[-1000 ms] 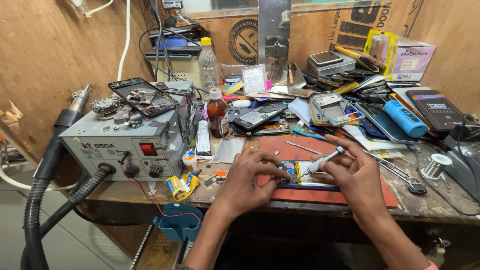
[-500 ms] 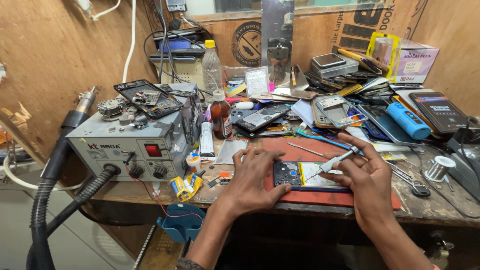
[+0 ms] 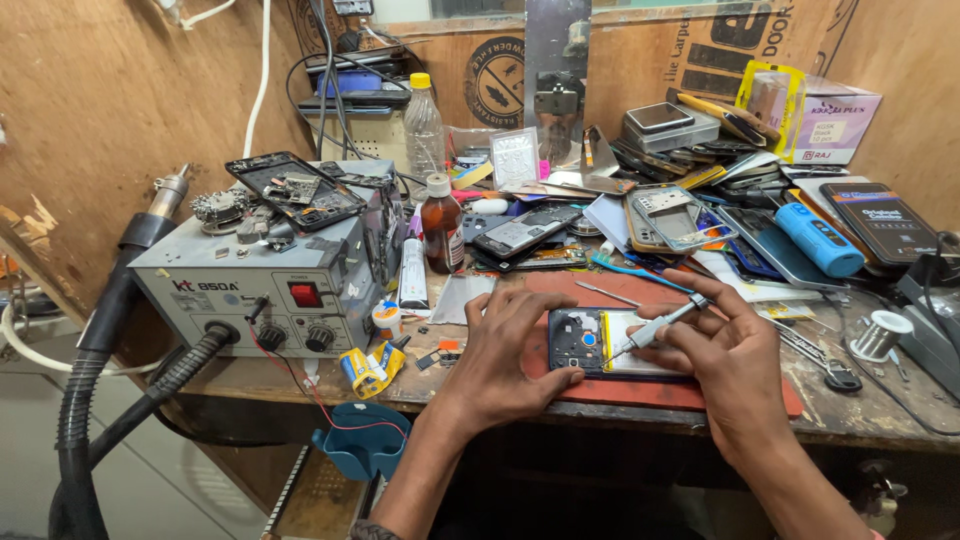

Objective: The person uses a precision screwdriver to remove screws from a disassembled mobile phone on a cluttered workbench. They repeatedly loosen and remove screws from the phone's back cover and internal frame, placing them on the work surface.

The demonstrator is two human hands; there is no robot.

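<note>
Near the front edge of the cluttered wooden workbench (image 3: 900, 415), on a flat red rubber mat (image 3: 700, 392), lies an opened black smartphone with its back cover off (image 3: 600, 342). The left hand (image 3: 505, 350) rests spread over the phone's left end, fingertips pressing its edge, closed on nothing. The right hand (image 3: 725, 355) pinches a slim silver screwdriver (image 3: 655, 328) between thumb and fingers, tip down on the phone's middle. The phone looks light, stiff and fragile inside, best steadied by its outer frame; it sits directly between both hands. A grey hot-air rework station (image 3: 265, 275) stands toward the bench's left end.
</note>
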